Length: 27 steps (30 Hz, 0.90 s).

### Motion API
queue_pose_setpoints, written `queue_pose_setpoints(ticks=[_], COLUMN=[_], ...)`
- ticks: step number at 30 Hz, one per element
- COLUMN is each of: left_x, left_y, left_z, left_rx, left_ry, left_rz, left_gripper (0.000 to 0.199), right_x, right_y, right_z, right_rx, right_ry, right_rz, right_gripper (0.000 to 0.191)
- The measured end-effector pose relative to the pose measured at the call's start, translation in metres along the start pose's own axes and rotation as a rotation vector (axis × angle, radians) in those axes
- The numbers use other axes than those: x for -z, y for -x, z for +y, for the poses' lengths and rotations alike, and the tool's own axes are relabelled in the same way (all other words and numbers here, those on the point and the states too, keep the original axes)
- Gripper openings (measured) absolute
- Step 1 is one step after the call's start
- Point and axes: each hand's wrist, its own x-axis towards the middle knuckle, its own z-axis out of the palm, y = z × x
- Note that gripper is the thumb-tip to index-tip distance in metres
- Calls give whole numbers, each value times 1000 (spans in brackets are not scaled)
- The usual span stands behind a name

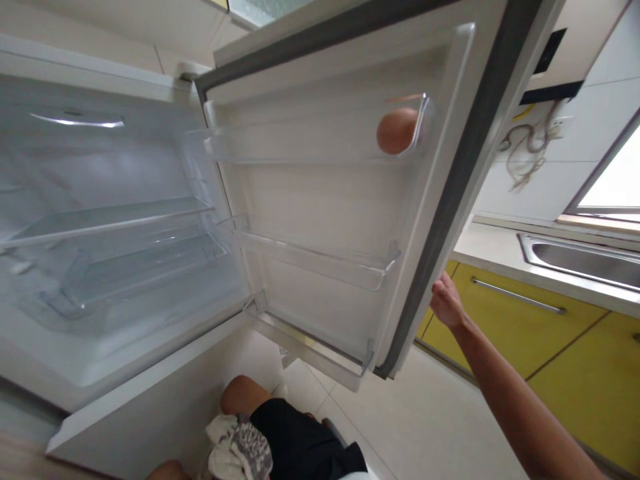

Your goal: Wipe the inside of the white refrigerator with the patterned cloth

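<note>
My right hand (447, 302) is at the outer edge of the refrigerator door (320, 200), low down, with its fingers curled against it. The door stands wide open, its inner side facing me. A brown egg (397, 131) sits in the clear upper door shelf (300, 160), near the right end. Two more clear door shelves, a middle one (320, 259) and a bottom one (310, 353), show below it. At the bottom, a bunched pale cloth with a dark pattern (239, 447) lies by my legs. I cannot make out my left hand.
The lit refrigerator compartment (125, 353) on the left holds a glass shelf (115, 219) and a clear drawer (145, 270). Below it is a white lower front (175, 400). To the right are yellow cabinets (520, 327), a countertop and a steel sink (590, 260).
</note>
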Motion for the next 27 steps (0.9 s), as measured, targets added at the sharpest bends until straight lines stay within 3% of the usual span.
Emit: queue_pose_setpoints(ticks=[5, 9, 12, 16, 19, 23, 27], left_x=[11, 19, 24, 28, 28, 27, 26], left_y=[21, 42, 45, 39, 33, 27, 29], left_z=[-39, -75, -89, -99, -104, -109, -112], left_rx=[-13, -22, -42, -36, -9, -55, -78], left_ry=[177, 320, 410, 665, 818, 841, 814], left_rz=[82, 125, 148, 179, 188, 171, 205], left_gripper=[44, 42, 50, 71, 76, 65, 43], right_x=[-16, -32, -43, -58, -74, -101, -125], right_y=[34, 65, 87, 114, 130, 148, 173], right_z=[6, 3, -1, -8, -20, -40, -43], right_rx=[71, 81, 65, 19, -19, -32, -10], right_ry=[36, 38, 69, 69, 61, 30, 20], right_rz=[59, 73, 54, -71, -228, -416, -490], right_gripper=[87, 83, 80, 72, 63, 49, 37])
